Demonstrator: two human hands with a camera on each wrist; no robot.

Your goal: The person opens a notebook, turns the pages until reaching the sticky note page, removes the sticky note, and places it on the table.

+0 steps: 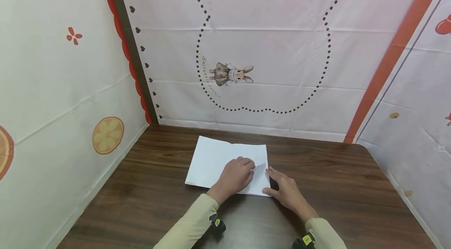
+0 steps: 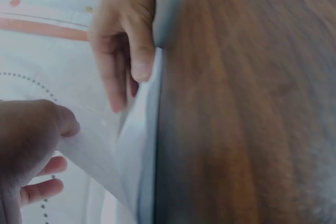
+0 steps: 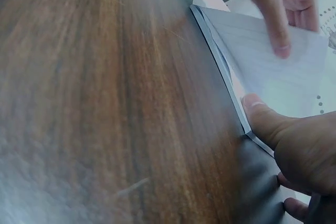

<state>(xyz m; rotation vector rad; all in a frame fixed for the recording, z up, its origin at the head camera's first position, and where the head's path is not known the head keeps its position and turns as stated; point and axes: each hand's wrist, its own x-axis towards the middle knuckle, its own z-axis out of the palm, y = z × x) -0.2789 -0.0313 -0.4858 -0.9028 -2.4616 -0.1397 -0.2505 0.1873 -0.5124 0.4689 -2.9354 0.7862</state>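
An open lined notebook with white pages lies on the table. My left hand pinches a page of its right half, thumb on one face, and the sheet stands lifted at a slant. In the left wrist view that raised page runs from the thumb down to the notebook's lower edge. My right hand rests at the right side of the notebook, fingers spread and relaxed. Its thumb touches the lower right corner, while the other fingers lie along the right edge.
The dark wood-grain table extends around the notebook. Behind it hangs a pale cloth with a printed rabbit and dotted lines. More printed cloth closes off the left and right sides.
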